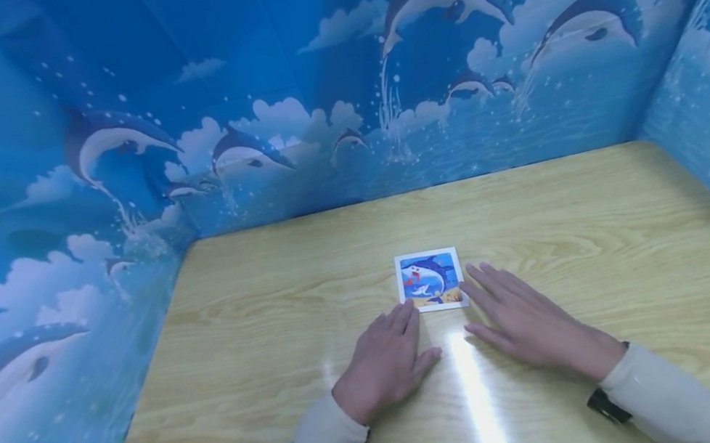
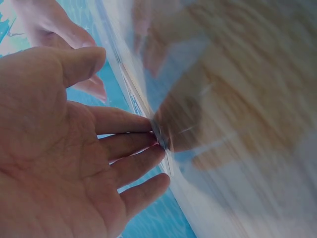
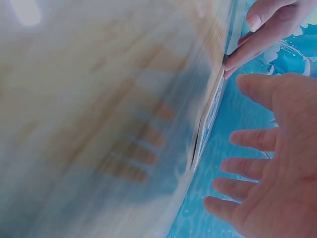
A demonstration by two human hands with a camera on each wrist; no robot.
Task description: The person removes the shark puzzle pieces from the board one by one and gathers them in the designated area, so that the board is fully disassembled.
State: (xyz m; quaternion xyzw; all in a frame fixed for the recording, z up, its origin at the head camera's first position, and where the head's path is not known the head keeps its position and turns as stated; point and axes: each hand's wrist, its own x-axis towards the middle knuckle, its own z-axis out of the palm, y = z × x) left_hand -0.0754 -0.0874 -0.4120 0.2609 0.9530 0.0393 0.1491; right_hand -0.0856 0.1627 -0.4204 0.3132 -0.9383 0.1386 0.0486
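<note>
A small square dolphin picture (image 1: pixel 430 277) with a white border lies flat on the wooden table (image 1: pixel 283 281). My left hand (image 1: pixel 385 355) touches its near left corner with straight fingertips. In the left wrist view those fingertips (image 2: pixel 159 141) meet the tabletop at the picture's edge. My right hand (image 1: pixel 527 319) is just right of the picture, fingers straight and slightly spread, fingertips close to its right edge. From the right wrist view, the picture (image 3: pixel 209 126) appears edge-on, thin and flat, and the right fingers (image 3: pixel 247 168) are held above the table with nothing in them.
A blue backdrop (image 1: pixel 292 133) printed with dolphins, clouds and water rises along the table's back and both sides. The glossy tabletop reflects a bright strip of light (image 1: pixel 478 397) between my forearms. A dark band (image 1: pixel 608 406) shows at the right sleeve's cuff.
</note>
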